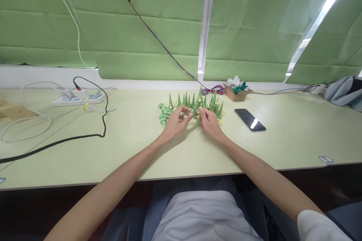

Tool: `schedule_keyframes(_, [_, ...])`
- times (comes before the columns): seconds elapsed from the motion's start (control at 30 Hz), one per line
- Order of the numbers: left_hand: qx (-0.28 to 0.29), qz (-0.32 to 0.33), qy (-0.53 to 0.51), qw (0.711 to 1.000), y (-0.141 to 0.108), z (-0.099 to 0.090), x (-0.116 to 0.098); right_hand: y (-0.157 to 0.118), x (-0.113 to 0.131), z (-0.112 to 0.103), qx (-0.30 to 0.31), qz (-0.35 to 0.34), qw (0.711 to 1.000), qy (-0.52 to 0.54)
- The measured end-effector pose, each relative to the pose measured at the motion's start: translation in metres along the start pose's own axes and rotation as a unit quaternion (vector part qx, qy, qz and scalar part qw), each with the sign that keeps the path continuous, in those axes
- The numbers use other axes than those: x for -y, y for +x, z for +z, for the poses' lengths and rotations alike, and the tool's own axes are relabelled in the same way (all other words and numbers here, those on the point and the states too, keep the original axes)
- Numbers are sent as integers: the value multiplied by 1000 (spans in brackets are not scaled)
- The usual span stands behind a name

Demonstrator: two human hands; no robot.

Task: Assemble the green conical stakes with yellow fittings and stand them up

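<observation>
Pointed green plastic cones (pixel 220 110), some with small yellow parts at the base, stand crowded together at the middle of the table. My right hand (pixel 209 121) is closed at their front, pinching a green cone-shaped piece (pixel 203 102) whose tip sticks up above the fingers. Facing it from the left, my left hand (pixel 177 121) has its thumb and forefinger apart, with the tips close to another small green piece (pixel 195 112). Whether they touch it is unclear. Several green stubby rods (pixel 164 112) lie just beyond the left hand.
A black phone (pixel 250 119) lies to the right, below a small cardboard box (pixel 238 96) with crumpled wrapping. A coiled cable (pixel 212 90) rests by the wall. At left are a power strip (pixel 79 99), a thick black cable (pixel 70 139) and a wooden block (pixel 18 112).
</observation>
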State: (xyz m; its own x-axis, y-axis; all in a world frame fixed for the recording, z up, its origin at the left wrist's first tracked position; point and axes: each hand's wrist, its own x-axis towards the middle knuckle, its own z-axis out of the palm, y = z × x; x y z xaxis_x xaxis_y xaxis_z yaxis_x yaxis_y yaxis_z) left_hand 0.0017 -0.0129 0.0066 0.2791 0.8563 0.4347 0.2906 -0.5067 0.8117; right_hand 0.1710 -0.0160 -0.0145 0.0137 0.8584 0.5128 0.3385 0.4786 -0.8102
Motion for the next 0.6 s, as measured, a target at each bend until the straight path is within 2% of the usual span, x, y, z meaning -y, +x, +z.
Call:
schedule_keyframes(0.13, [55,-93,-68,992,1,-1,0,0,1,-1,12,-12,1000,11])
schedule_keyframes(0.27, [108,-168,-151,968,2,0,-1,-2,2,-1,48,-27,998,19])
schedule_keyframes(0.43, [129,-171,-194,957,1,-1,-5,-2,1,-2,64,-32,997,27])
schedule_keyframes(0.6, [141,-147,-147,968,1,-5,-5,-2,1,-3,74,-35,996,24])
